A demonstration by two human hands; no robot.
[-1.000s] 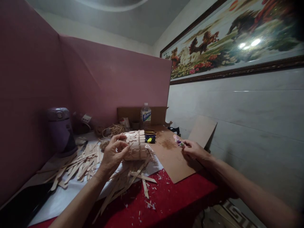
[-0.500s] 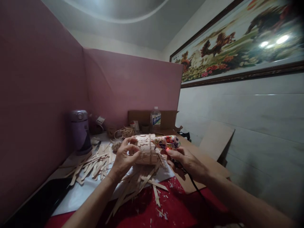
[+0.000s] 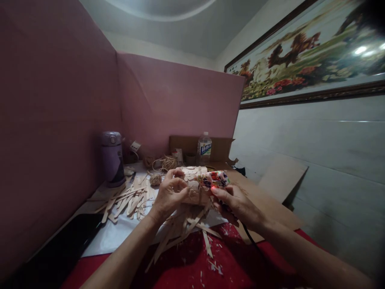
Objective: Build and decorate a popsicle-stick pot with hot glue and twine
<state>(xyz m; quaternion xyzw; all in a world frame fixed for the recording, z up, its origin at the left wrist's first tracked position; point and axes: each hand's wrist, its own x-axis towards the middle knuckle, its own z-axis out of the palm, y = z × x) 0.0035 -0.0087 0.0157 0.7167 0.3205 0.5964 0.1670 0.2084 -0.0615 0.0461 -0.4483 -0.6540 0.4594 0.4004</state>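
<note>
A small house-like model made of craft sticks (image 3: pixel 197 196) sits in front of me, with overlapping pieces on its roof and what looks like twine along it. My right hand (image 3: pixel 237 202) grips a flower-patterned hot glue gun (image 3: pixel 215 179), its red light glowing and its black cord hanging below. The gun's front end reaches over the model's right part; its tip is hard to make out. At the model's left side is my left hand (image 3: pixel 173 192), thumb and forefinger pinched together against it. Whatever sits between those fingertips is too small to tell.
Loose craft sticks (image 3: pixel 132 198) lie on white paper at left and below the model. Behind stand a purple flask (image 3: pixel 112 160), a twine ball (image 3: pixel 155 179), and a plastic bottle (image 3: pixel 205 146). Cardboard (image 3: pixel 270 208) lies at right; scraps dot the red cloth (image 3: pixel 228 261).
The view has shifted left, so everything appears further right. The glue gun has moved left relative to the model, covering more of it. My left hand keeps its pinch at the model's left side.
</note>
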